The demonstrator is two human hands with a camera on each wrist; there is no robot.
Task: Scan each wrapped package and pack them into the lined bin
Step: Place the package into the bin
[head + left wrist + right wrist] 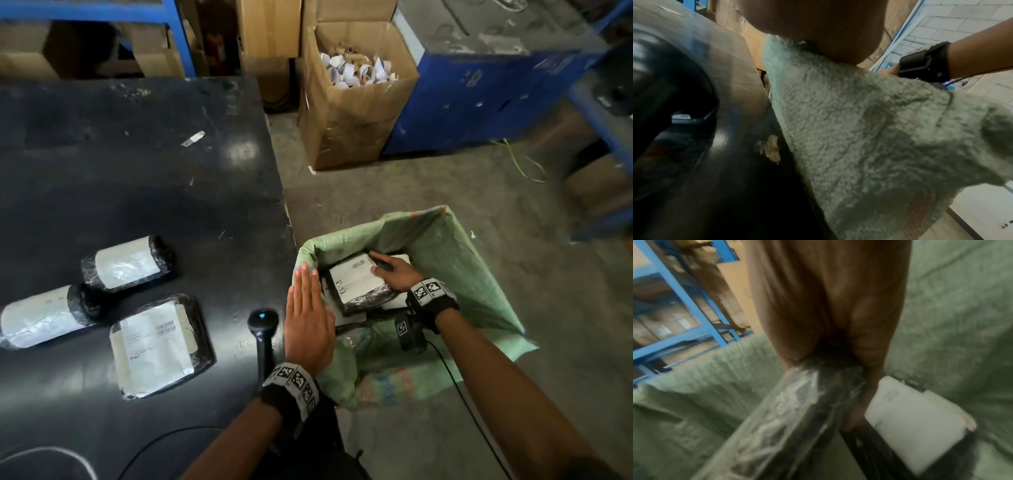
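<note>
Our right hand grips a wrapped package inside the green-lined bin; our left hand, fingers straight, presses the liner's near-left rim beside the table edge, scanner adjacent.

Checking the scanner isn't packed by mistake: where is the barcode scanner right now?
In the head view the barcode scanner lies on the black table near its right edge, just left of the left hand and the lined bin.
</note>
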